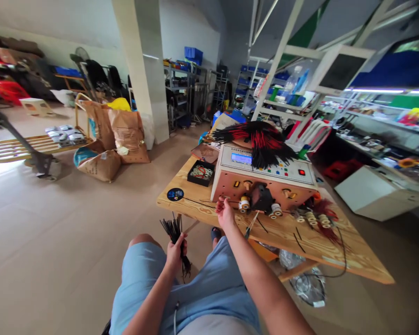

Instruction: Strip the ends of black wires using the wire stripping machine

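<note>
My left hand [176, 253] is over my lap, gripping a bundle of black wires [174, 231] whose ends hang below it. My right hand [225, 213] is raised at the front edge of a wooden table [199, 207], close to a thin black wire [204, 202]. I cannot tell whether its fingers pinch that wire. Just to its right stands a wire-processing machine [261, 177] with a small display, buttons and feed rollers. A heap of red and black wires [261, 144] lies on top of it. A slim hand tool [251, 225] lies near my right hand.
A black box of coiled wire [200, 173] and a round black disc [175, 194] sit on the table. A plastic bag [309, 286] lies under it. Brown sacks [127, 135], a pallet truck [38, 149] and shelving [380, 116] stand around the room.
</note>
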Available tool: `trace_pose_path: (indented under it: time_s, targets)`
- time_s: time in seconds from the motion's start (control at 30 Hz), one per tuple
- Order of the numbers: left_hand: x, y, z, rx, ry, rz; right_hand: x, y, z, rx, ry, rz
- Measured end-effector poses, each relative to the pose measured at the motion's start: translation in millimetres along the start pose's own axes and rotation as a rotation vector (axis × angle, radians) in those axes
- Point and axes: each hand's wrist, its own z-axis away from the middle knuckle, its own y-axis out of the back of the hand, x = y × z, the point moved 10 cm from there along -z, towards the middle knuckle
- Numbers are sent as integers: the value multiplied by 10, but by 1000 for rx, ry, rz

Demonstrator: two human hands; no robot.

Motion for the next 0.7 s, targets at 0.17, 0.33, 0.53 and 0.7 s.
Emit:
trace_pose_path:
  time_s: [0.17,0.33,0.53,0.7]
  targets:
    - [-14,-18,-23,-8,10,12,90,-97,-21,25,-18,53]
    - [-37,-15,-16,-3,25,16,368,-188,115,-32,-24,206]
    - [96,22,43,66,-58,45,880,-253,630,-415,31,623]
    - [184,20,82,85,-140,-40,1267,-133,966,-681,65,1124]
